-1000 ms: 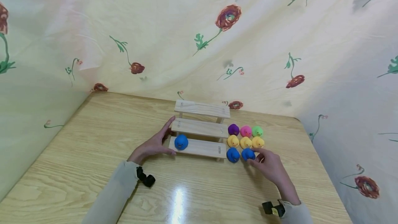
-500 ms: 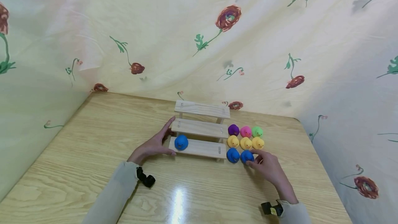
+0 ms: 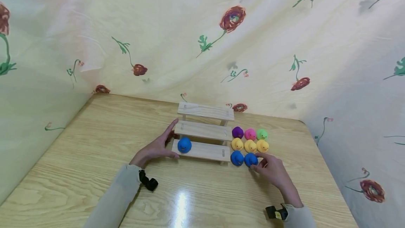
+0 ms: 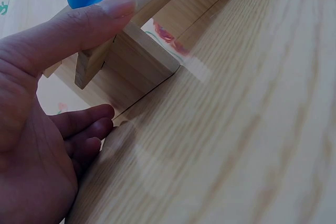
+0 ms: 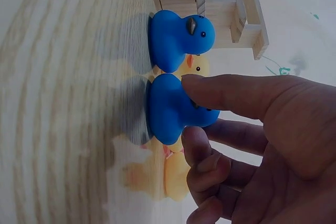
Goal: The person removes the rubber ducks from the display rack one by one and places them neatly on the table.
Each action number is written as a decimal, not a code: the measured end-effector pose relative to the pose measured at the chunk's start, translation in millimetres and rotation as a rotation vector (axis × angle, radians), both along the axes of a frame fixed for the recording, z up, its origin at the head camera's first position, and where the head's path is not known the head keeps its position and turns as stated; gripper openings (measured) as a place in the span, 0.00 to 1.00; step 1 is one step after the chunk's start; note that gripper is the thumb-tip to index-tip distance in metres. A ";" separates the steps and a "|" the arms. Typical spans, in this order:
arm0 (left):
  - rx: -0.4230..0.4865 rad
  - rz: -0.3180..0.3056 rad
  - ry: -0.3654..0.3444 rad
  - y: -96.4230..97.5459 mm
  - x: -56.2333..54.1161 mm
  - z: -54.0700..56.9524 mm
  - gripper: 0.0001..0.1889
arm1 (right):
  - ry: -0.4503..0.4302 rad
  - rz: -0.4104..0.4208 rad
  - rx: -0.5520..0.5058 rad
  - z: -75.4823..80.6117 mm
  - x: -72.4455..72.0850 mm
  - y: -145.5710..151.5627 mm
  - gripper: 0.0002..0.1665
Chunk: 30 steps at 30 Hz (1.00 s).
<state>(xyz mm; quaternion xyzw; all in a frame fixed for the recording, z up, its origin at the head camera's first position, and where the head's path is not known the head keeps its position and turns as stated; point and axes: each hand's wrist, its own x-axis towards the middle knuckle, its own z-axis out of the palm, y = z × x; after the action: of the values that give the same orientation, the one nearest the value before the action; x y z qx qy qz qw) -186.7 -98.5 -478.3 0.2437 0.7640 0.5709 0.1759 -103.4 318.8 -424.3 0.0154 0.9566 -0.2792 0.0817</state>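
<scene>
In the head view my right hand [image 3: 271, 168] pinches a blue rubber duck [image 3: 251, 159] between thumb and fingers. That duck stands on the table beside a second blue rubber duck [image 3: 237, 158], almost touching it. The right wrist view shows the thumb [image 5: 231, 92] across the pinched duck's head. My left hand [image 3: 156, 146], spread wide, rests at the left end of a three-tier wooden stepped rack [image 3: 202, 130]. Its thumb [image 4: 79, 32] lies along the lowest plank's edge in the left wrist view. Another blue rubber duck [image 3: 184, 145] sits on the lowest tier's left end.
Right of the rack stand a purple duck [image 3: 237, 132], a pink duck [image 3: 250, 134] and a green duck [image 3: 262, 134] in a row. In front of them is a row of yellow ducks [image 3: 250, 146]. Floral cloth [image 3: 177, 45] hangs behind the wooden table [image 3: 110, 126].
My right hand has slid the pinched blue duck slightly left, up beside the second blue duck. My left hand has stayed in place at the rack.
</scene>
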 end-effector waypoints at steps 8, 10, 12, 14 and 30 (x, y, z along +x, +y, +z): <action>-0.002 0.003 -0.008 -0.2 0.3 0.1 0.67 | -0.013 0.002 0.005 2.3 -0.6 0.1 0.28; -0.005 0.006 -0.010 0.1 0.6 0.7 0.67 | -0.006 0.005 0.018 4.2 -0.8 0.5 0.29; -0.007 0.008 -0.012 0.2 0.9 1.3 0.67 | -0.002 0.002 0.029 6.4 -0.3 0.6 0.30; -0.009 0.010 -0.014 0.3 1.3 1.8 0.67 | 0.014 0.006 0.036 8.9 0.1 0.7 0.31; -0.012 0.012 -0.024 -0.6 -0.2 -0.4 0.68 | 0.189 0.063 0.028 34.8 -4.6 -25.3 0.24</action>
<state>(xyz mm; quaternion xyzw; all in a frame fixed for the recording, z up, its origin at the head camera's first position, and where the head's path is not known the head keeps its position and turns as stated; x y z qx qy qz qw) -186.8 -99.1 -478.7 0.2310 0.7667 0.5703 0.1831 -108.0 293.5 -389.5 -0.0401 0.9640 -0.2630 -0.0005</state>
